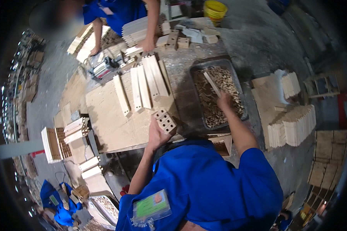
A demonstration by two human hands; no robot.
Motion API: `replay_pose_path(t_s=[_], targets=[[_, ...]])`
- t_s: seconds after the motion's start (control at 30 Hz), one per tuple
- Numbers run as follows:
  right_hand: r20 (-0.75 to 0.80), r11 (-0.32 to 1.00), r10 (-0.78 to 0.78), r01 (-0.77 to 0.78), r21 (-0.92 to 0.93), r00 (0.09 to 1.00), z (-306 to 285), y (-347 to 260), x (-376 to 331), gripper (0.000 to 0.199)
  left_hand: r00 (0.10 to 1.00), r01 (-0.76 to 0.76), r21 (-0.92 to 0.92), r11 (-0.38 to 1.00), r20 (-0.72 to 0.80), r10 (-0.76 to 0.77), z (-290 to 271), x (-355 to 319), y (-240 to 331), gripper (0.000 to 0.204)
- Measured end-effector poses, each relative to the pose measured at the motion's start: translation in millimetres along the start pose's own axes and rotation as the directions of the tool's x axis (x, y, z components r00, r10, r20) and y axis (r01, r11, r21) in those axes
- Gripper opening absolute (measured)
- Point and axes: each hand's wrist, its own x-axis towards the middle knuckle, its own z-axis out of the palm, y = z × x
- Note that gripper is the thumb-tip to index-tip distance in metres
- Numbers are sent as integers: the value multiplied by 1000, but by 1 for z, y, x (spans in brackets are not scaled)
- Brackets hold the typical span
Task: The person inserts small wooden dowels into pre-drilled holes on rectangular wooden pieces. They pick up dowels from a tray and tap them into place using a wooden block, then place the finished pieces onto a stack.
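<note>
Pale wooden pegs [216, 115] lie heaped in the dark tray [237, 82], and I take that tray as my landmark while I watch through the head camera. Left of the tray, near its lower half, is the holed block [165, 121], its rows of dark holes facing me; I cannot tell whether it is one piece or several bars gripped together. The left hand [157, 135] has its fingers wrapped around the block's near side, spread only as wide as the wood, though part of that grasp is hidden. Over the pegs, inside the tray's outline, the right hand [224, 102] has its fingers closed around the near end of a wooden strip [212, 83]; I cannot make out each finger, or whether the strip touches the pegs.

To do this well, I would hold the block firm and square, holes turned up and clear of the thumb. I would keep the right wrist loose and the strip low and flat, so that pegs stay within the tray's walls. I would also mind the long bars [152, 77] on the bench [104, 115], left of the tray: a careless elbow could knock them.
</note>
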Motion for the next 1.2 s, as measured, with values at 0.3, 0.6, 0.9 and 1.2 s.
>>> replay_pose_path(t_s=[0.3,0.6,0.9,1.2], targets=[[114,991,-127,131,-24,985,-2,-19,5,33,999,-24,89,996,-43,28,4,13,-1,84],[533,31,-132,-534,845,836,-50,-39,-38,18,1000,9,-98,995,-16,-11,5,10,-45,85],[406,-297,-783,-856,423,472,-88,-148,-103,18,1000,20,-272,962,23,-14,-15,-2,-24,77],[170,436,-767,309,845,618,-112,-207,-107,11,998,44,-298,953,-32,-56,-12,-5,-2,76]])
